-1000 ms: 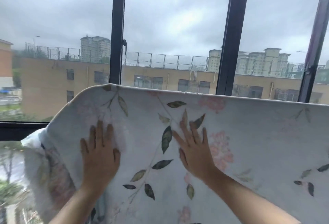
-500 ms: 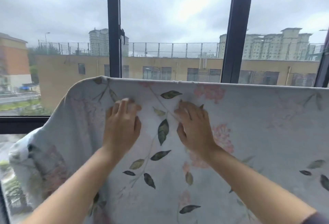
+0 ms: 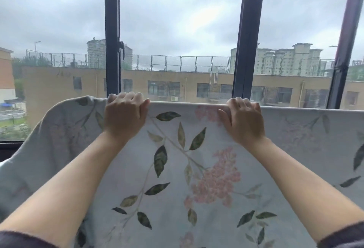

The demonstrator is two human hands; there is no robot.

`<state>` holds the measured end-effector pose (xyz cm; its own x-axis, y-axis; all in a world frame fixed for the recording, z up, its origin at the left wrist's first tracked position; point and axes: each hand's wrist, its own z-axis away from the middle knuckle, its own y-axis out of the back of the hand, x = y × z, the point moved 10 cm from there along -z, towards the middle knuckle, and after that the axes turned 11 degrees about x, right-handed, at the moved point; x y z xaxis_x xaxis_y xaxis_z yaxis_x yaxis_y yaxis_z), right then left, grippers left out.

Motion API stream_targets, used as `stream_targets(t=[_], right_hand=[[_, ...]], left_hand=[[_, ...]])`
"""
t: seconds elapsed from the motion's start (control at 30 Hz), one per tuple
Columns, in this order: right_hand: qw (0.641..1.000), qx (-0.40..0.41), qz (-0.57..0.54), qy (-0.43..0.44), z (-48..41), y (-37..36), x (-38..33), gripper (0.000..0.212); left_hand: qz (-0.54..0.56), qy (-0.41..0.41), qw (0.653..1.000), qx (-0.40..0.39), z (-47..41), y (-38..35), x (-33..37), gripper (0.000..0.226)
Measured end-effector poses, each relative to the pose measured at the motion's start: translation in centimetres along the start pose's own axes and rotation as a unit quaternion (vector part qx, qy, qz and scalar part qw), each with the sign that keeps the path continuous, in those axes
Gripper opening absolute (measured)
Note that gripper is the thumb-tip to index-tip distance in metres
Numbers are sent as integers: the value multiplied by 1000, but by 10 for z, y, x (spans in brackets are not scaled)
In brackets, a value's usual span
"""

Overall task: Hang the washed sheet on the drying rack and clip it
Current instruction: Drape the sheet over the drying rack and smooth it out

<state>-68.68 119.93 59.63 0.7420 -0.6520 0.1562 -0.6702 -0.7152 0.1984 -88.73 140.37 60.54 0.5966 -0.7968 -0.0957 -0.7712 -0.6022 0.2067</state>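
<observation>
In front of the dark-framed window [image 3: 112, 30], a pale grey fabric sheet printed with green leaves and pink blossoms [image 3: 177, 169] hangs draped over a straight horizontal edge (the support beneath is hidden by the cloth). The left hand [image 3: 126, 113], at nine o'clock from centre, curls its fingers over the top fold and grips it. The right hand [image 3: 244, 121], at three o'clock, grips the same fold likewise. The sheet's left end droops toward eight o'clock. Beyond the glass, at twelve o'clock, stands a tan flat-roofed building [image 3: 177, 82].
</observation>
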Motion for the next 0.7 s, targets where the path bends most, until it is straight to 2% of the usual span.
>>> stream_targets(t=[0.17, 0.23, 0.3, 0.43, 0.53, 0.63, 0.7], right_hand=[[999, 21, -5, -40, 3, 6, 13, 65], [999, 10, -3, -43, 6, 5, 2, 61], [1000, -6, 2, -30, 12, 3, -24, 54], [998, -27, -56, 16, 27, 1, -120, 59], [988, -63, -123, 69, 49, -2, -225, 59], [967, -119, -197, 109, 84, -4, -332, 53], [954, -124, -248, 118, 101, 7, -391, 44]], left_hand=[[-11, 41, 999, 27, 17, 10, -51, 46], [9, 53, 998, 19, 30, 12, -68, 41], [41, 53, 998, 1, 45, 15, -82, 49], [78, 47, 996, -13, 76, 30, -120, 58], [96, 57, 993, -37, 105, 35, -163, 56], [164, 26, 983, -80, 133, 35, -203, 54], [199, 18, 973, -113, 155, 32, -233, 50]])
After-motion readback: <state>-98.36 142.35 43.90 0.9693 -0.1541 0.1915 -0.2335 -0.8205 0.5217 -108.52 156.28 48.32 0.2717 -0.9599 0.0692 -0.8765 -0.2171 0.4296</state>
